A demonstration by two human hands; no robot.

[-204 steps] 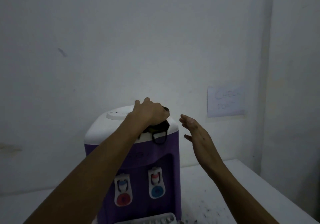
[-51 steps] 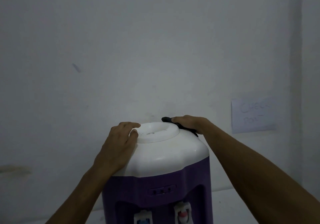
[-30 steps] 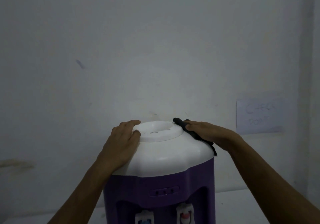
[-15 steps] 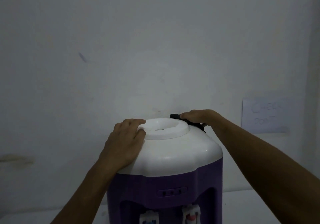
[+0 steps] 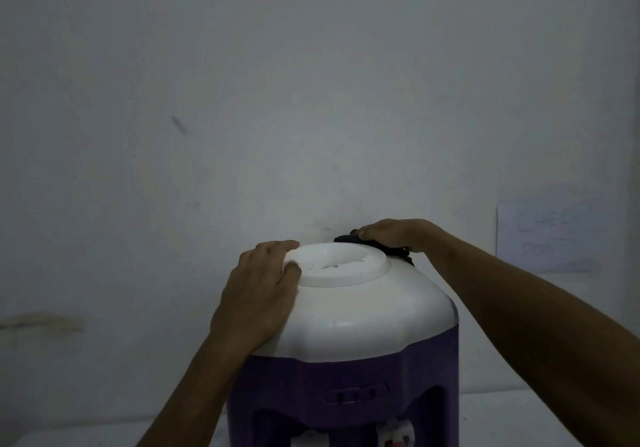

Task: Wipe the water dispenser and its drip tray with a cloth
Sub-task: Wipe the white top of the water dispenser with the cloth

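From the head camera, the water dispenser [image 5: 346, 335] stands on a pale table [image 5: 512, 415] close to a bare wall [image 5: 277, 100], its white domed top uppermost and its purple body below; two taps just show at the bottom edge, and the drip tray is out of sight. The left hand [image 5: 258, 294] rests on the left shoulder of the dome, fingers loosely curved over the raised ring [image 5: 341, 261] at the top and gripping nothing. The right hand [image 5: 394, 235] presses a dark cloth [image 5: 349, 238] against the far right side of the dome behind the ring, fingers curled over it. A paper note [image 5: 547, 235] hangs on the wall to the right. The dome looks like smooth, hard plastic, likely slippery under a cloth, and with no bottle fitted the unit is probably light enough to shift, so bracing it at the shoulder seems sensible. The cloth is soft and limp and is best kept bunched under the fingers.
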